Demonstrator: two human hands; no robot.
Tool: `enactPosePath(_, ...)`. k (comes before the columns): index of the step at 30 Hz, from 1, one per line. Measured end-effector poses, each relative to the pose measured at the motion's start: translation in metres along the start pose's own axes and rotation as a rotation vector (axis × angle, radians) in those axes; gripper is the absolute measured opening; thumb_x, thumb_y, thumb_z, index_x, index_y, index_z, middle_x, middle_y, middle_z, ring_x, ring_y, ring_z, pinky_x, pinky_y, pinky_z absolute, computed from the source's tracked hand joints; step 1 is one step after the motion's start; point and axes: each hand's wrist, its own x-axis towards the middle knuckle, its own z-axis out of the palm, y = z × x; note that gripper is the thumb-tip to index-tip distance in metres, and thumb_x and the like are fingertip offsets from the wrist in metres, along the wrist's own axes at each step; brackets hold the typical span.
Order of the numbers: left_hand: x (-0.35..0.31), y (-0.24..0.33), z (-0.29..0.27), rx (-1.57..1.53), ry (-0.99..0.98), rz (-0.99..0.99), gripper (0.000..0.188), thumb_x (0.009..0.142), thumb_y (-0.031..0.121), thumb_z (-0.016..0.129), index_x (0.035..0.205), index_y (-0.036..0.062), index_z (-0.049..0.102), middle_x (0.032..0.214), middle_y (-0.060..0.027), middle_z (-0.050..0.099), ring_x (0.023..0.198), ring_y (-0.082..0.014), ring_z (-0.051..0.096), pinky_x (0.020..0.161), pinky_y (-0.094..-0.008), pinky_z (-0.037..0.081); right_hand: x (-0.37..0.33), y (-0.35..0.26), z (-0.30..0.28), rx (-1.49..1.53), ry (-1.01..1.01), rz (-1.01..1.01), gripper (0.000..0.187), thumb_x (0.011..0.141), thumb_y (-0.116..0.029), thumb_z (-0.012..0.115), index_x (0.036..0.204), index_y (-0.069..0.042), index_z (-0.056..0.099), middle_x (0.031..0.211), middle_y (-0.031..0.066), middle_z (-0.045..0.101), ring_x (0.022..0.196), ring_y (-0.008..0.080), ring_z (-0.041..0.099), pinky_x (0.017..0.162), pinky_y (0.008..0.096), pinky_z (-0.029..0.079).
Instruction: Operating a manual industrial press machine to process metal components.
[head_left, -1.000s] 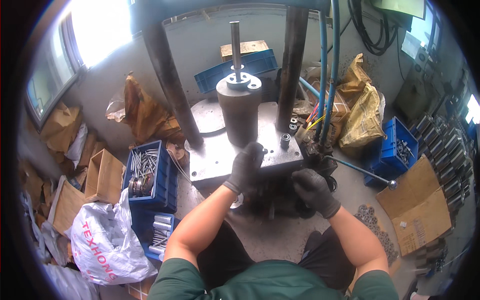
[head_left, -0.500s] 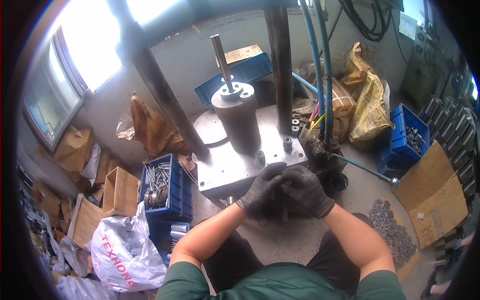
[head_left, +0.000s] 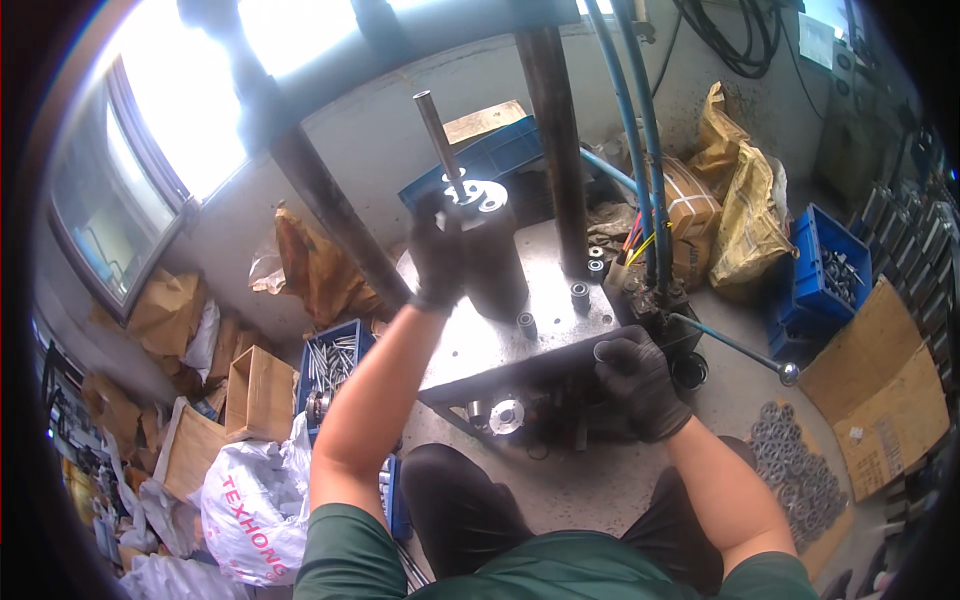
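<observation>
Standing on the flanged disc (head_left: pixel 484 188) atop the dark metal cylinder (head_left: pixel 492 265), the steel rod (head_left: pixel 440 140) sits at upper centre of the head view, free end up. Long axis: steep, running from upper left down to lower right in frame, roughly in line with the cylinder's lean. Cylinder stands on the press table (head_left: pixel 550 262), between two dark columns (head_left: pixel 555 150). Left hand (head_left: pixel 437 252), dark glove, blurred, is raised at the cylinder's upper left side, just below the rod's foot; can't tell if its fingers grip anything. Right hand (head_left: pixel 640 382), gloved too, is by the table's front right corner, well apart from the rod, fingers curled around a small round metal piece (head_left: pixel 601 350). Rod is up and left of the right hand. Two short metal sleeves (head_left: pixel 580 297) stand on the table between the cylinder and the right hand.
</observation>
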Motion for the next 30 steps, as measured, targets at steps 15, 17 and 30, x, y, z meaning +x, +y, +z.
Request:
enactPosePath(15, 0.079, -0.084, 0.041, -0.254, -0.329, -0.487, 0.038, 0.087, -0.002, 0.066, 0.124, 0.0051, 0.06, 0.098, -0.0093, 0.069, 0.089, -0.0196, 0.07, 0.079, -0.0359, 0.058, -0.01, 0.027, 0.007, -0.255, -0.041, -0.009, 0.019, 0.087, 0.002, 0.076, 0.105, -0.004, 0.071, 0.109, 0.0097, 0.061, 0.104, 0.0232, 0.065, 0.091, 0.0349, 0.054)
enactPosePath(17, 0.083, -0.105, 0.027, 0.065, -0.239, -0.25, 0.036, 0.087, 0.002, 0.072, 0.121, 0.006, 0.063, 0.099, -0.0129, 0.073, 0.091, -0.0262, 0.074, 0.083, -0.0387, 0.059, -0.012, 0.027, 0.013, -0.277, -0.07, 0.004, 0.02, 0.087, 0.001, 0.076, 0.105, -0.004, 0.071, 0.11, 0.0102, 0.061, 0.103, 0.0242, 0.066, 0.091, 0.0357, 0.054)
enactPosePath(30, 0.075, -0.054, 0.028, 0.281, -0.207, -0.336, 0.031, 0.084, 0.018, 0.086, 0.11, 0.0111, 0.071, 0.093, -0.0115, 0.078, 0.087, -0.0271, 0.076, 0.082, -0.0396, 0.059, 0.04, 0.018, 0.013, -0.335, -0.102, -0.161, 0.017, 0.088, -0.011, 0.077, 0.105, -0.008, 0.074, 0.109, 0.0154, 0.068, 0.1, 0.0348, 0.069, 0.088, 0.043, 0.056)
